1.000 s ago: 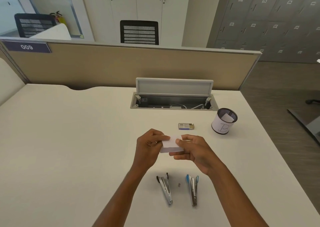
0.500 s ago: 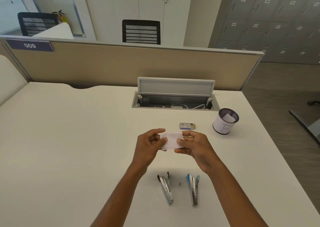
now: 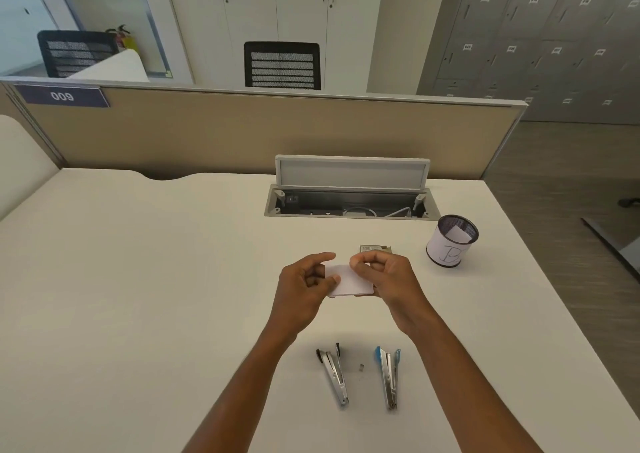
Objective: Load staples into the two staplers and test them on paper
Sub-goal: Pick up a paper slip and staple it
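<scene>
A small white piece of paper (image 3: pixel 349 281) is held above the desk between both hands. My left hand (image 3: pixel 304 290) pinches its left edge and my right hand (image 3: pixel 384 276) grips its right and top edge. Near the front edge lie two opened staplers: a black one (image 3: pixel 333 376) on the left and a blue one (image 3: pixel 388 376) on the right. A tiny strip of staples (image 3: pixel 361 367) lies between them. A small staple box (image 3: pixel 375 247) sits just behind my right hand, partly hidden.
A mesh pen cup (image 3: pixel 451 241) with a paper slip stands at the right. An open cable tray (image 3: pixel 349 198) with raised lid is set into the white desk (image 3: pixel 138 279) at the back, against a beige partition (image 3: pixel 242 130).
Both hands have lifted the paper slightly away from me, and my right fingers have shifted to its top edge. The staplers have not moved.
</scene>
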